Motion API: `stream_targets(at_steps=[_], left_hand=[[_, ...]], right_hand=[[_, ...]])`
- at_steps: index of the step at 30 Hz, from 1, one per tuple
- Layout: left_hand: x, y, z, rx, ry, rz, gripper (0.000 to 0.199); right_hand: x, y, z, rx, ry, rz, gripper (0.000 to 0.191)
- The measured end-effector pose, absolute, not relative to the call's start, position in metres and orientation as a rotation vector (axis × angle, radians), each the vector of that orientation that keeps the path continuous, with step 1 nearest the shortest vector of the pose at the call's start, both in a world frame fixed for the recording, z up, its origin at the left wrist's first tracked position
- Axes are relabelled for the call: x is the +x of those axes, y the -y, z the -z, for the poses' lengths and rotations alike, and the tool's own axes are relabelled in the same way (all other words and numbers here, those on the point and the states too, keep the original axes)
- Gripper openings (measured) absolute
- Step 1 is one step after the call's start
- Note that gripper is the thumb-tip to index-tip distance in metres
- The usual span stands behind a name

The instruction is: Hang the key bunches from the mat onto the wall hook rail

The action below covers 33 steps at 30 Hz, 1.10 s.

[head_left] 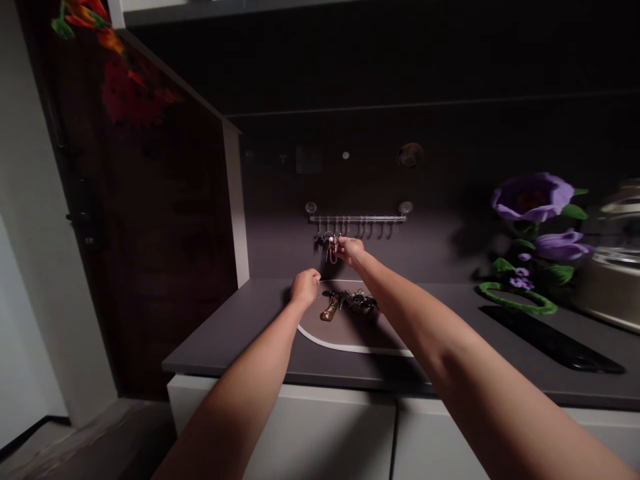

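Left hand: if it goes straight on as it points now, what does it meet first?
Probably the pinkish loop at the right hand; depth is unclear, so perhaps the back wall instead.

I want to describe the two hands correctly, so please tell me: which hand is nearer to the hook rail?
Right. The right hand is just below the hook rail; the left hand is lower, by the mat's left edge.

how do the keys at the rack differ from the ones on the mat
The right hand holds the rack keys; the mat keys lie piled. The rack keys form a small cluster with a pinkish loop; the mat keys spread wider, with a brown tag. Both look partly metallic.
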<state>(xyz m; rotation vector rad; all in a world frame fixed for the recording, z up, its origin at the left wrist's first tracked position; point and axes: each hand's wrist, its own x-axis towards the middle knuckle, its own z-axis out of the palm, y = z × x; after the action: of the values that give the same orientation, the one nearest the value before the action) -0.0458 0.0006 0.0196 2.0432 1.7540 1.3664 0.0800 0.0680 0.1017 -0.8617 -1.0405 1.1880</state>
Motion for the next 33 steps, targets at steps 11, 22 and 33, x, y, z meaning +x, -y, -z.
stream_targets(at_steps=[11, 22, 33], left_hand=[[-0.046, -0.001, -0.019, 2.038, -1.715, -1.377, 0.016], [-0.048, 0.0, -0.02, 2.214, -1.722, -1.224, 0.018], [-0.047, 0.0, -0.013, 2.525, -1.684, -0.899, 0.023]], right_hand=[[0.086, -0.046, -0.09, -0.916, 1.053, -1.181, 0.013], [0.103, -0.006, -0.063, -1.086, 1.385, -0.964, 0.006], [0.13, 0.002, -0.029, -1.266, 2.075, -0.183, 0.015]])
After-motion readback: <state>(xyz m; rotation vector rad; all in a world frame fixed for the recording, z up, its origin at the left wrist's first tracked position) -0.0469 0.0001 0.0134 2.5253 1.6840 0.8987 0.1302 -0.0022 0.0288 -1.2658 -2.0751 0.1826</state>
